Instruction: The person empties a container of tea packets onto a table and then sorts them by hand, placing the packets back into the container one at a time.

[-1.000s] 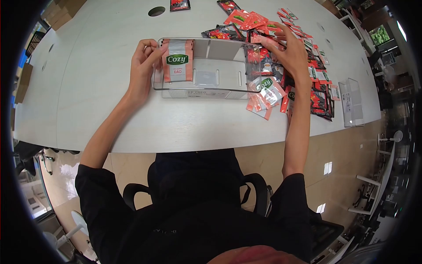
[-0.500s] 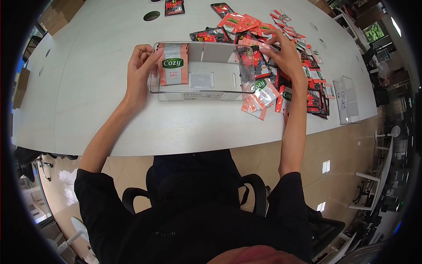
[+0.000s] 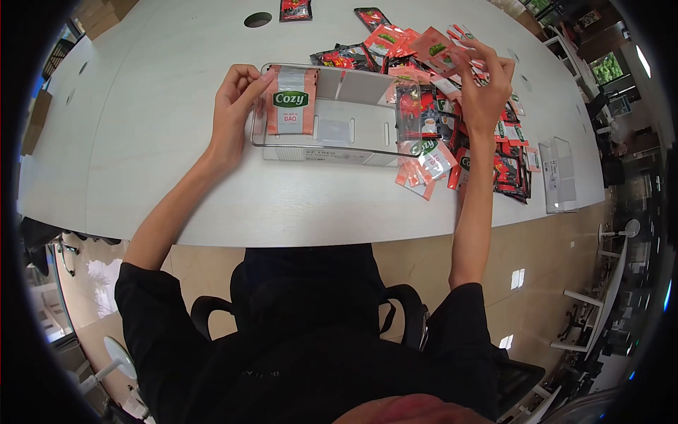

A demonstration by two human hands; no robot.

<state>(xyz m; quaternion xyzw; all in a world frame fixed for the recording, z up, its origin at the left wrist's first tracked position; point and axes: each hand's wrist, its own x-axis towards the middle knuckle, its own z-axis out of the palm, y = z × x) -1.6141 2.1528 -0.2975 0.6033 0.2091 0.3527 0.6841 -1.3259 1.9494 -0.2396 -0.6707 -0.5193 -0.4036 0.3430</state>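
Observation:
My left hand (image 3: 234, 106) grips the left end of a clear plastic bin (image 3: 346, 151), fingers curled outside and thumb over the rim beside the sachets. Inside that end, pink-and-silver Cozy sachets (image 3: 292, 116) stand face toward me; how many are stacked is hidden. The rest of the bin shows its slotted floor. My right hand (image 3: 487, 88) pinches a pink sachet (image 3: 433, 51) between thumb and fingers, raised over the pile to the right of the bin. Pink Cozy sachets (image 3: 431, 161) and black-and-red sachets (image 3: 510, 169) lie mixed in that pile.
A second clear plastic bin (image 3: 558, 175) sits at the table's right edge. One black-and-red sachet (image 3: 295, 9) lies apart near a round cable hole (image 3: 258, 20) at the back. Cardboard boxes (image 3: 102, 15) are at the far left. The white table's front edge (image 3: 318, 245) runs before me.
My right hand has lifted a pink sachet up from the pile, where its fingers were reaching before. My left hand stays on the bin. The whole view has shifted slightly.

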